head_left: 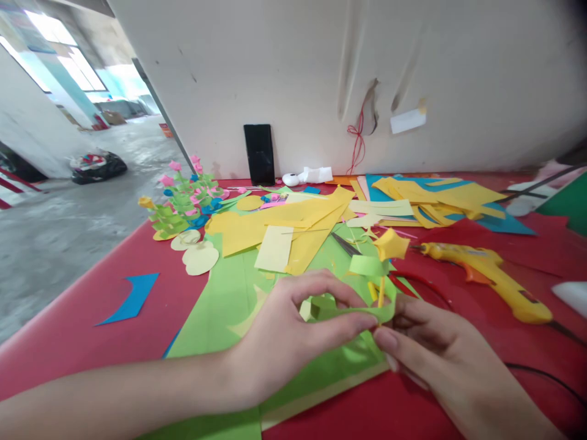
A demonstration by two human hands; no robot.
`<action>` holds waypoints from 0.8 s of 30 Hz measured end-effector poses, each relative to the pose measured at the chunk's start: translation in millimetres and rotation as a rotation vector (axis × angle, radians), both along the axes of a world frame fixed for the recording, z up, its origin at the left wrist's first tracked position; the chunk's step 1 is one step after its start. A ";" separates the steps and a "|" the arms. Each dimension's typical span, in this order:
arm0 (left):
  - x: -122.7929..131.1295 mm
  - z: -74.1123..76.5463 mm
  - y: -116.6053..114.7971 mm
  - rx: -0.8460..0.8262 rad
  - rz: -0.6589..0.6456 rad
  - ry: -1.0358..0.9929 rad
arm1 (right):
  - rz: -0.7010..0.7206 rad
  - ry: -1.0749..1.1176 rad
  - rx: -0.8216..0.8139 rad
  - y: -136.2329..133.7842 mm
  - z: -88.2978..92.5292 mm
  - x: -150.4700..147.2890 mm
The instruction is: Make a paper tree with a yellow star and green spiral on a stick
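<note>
My left hand (293, 336) is closed in a pinch, thumb and fingertips on a light green paper strip (387, 313) that bends around a thin yellow stem (381, 292). A folded yellow paper star (392, 244) tops the stem, which stands upright. The fingers of my right hand (435, 354) are closed at the stem's lower end, beside the left thumb; the exact grip is partly hidden. Just beyond my hands lie scissors with red handles (426, 284), partly covered by the strip. To the right rests a yellow glue gun (486, 269), its nozzle toward the star.
Green paper (229, 305) and yellow sheets (275, 226) cover the table's middle. Finished paper flowers (192, 195) stand at the left edge, near pale paper discs (200, 258). A blue scrap (132, 300) lies left. A black phone (259, 154) leans on the wall.
</note>
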State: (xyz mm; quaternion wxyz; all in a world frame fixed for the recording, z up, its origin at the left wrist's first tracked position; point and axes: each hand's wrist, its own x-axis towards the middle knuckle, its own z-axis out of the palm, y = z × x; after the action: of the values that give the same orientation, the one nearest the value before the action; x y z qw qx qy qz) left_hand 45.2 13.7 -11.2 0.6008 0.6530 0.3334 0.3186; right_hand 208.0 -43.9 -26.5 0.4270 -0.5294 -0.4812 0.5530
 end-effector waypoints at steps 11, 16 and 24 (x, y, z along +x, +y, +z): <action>1.0 0.5 -1.7 -0.095 0.082 -0.097 | -0.067 -0.034 -0.092 -5.0 12.9 -6.3; 0.8 -0.3 -2.9 -0.101 0.062 -0.089 | -0.056 -0.077 -0.094 -5.0 13.6 -5.6; -2.2 3.9 -0.3 -0.041 0.141 -0.099 | -0.109 -0.191 0.138 -1.7 4.8 -0.7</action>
State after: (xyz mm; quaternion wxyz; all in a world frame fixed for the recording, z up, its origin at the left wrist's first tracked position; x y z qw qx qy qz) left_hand 43.0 13.5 -7.4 0.6058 0.5988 0.3550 0.3854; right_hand 207.3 -45.6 -21.7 0.4440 -0.5744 -0.5271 0.4417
